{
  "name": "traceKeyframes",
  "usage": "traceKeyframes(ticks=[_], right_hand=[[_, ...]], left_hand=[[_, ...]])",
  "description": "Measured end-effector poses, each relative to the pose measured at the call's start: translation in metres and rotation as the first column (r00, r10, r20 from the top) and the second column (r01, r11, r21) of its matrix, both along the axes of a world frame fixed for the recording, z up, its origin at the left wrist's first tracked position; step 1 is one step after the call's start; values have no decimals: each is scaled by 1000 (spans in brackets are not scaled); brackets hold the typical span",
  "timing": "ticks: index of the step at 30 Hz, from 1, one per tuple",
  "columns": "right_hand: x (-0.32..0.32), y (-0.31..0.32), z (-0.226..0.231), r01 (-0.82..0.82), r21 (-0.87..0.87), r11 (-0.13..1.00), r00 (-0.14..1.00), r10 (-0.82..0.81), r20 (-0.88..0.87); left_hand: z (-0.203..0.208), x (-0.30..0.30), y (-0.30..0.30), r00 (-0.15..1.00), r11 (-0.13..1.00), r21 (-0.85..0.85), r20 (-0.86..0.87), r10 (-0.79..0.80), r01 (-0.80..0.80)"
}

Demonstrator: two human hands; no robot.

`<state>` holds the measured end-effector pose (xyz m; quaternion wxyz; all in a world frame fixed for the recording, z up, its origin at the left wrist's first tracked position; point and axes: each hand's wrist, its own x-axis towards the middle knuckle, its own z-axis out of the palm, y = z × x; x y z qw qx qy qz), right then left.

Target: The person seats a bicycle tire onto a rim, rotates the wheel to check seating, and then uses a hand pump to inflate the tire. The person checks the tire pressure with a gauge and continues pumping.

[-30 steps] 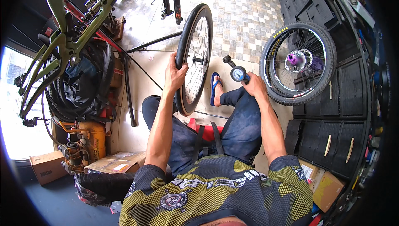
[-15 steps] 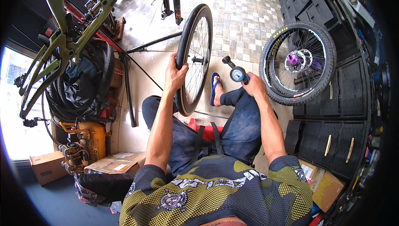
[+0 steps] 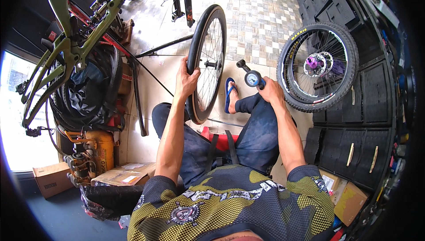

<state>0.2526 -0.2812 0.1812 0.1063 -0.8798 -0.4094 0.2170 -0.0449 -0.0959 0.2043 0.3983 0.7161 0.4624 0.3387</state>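
Observation:
A bicycle wheel [image 3: 223, 41] with a black tyre, dark rim and thin spokes stands upright in front of me, tilted slightly. My left hand [image 3: 187, 79] is closed around the tyre on the wheel's left side. To the right of the wheel, my right hand [image 3: 271, 91] grips a tire pressure gauge [image 3: 253, 79], black and blue with a round dial. Its short black head points up and left, apart from the wheel. My palm hides part of the gauge's body.
A knobby-tyred wheel [image 3: 349, 79] with a purple hub leans against black drawers [image 3: 369, 95] on the right. At left are a green bike frame [image 3: 73, 48], a stand's black leg [image 3: 138, 103], a yellow compressor [image 3: 104, 145] and cardboard boxes [image 3: 51, 180]. A fork [image 3: 188, 6] hangs ahead.
Almost nothing differs. Both hands keep their hold on the wheel and the tire pressure gauge; the whole view has shifted very slightly.

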Motion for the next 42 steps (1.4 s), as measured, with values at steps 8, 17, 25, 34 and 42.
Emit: traceKeyframes(ticks=[8, 17, 25, 34, 42], right_hand=[[1, -1, 0, -2, -13, 1000, 1000, 1, -5], [9, -8, -34, -131, 196, 972, 988, 112, 105], [6, 3, -30, -206, 136, 969, 973, 189, 134], [2, 1, -30, -232, 82, 969, 960, 214, 182], [1, 3, -28, -260, 105, 960, 956, 240, 168]], left_hand=[[4, 5, -3, 1000, 1000, 27, 2, 6, -6], [-6, 6, -2, 988, 991, -120, 149, -40, 58], [-1, -2, -11, 984, 999, -33, 176, 10, -4], [-4, -12, -13, 985, 1000, 0, 174, 19, -20], [-13, -10, -12, 974, 999, 6, 222, 36, -38]])
